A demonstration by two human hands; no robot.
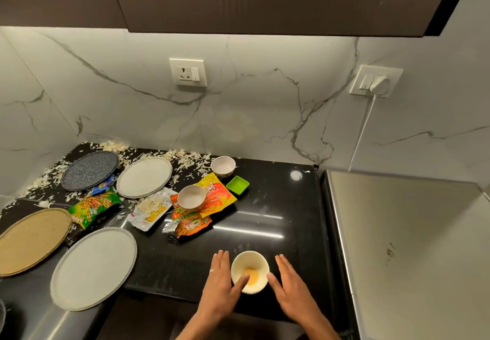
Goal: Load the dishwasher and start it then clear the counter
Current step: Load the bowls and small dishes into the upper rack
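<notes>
No lettering reads clearly; print on the snack packets [204, 201] (green, orange, yellow) is too blurred.

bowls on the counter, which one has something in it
The cream bowl between the left hand and right hand, with an orange-yellow patch at its bottom. The two small bowls farther back look empty.

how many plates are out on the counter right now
4: a dark speckled plate at the back left, a grey plate beside it, a tan plate at the left edge, and a large grey plate in front. More may lie outside the view.
</notes>
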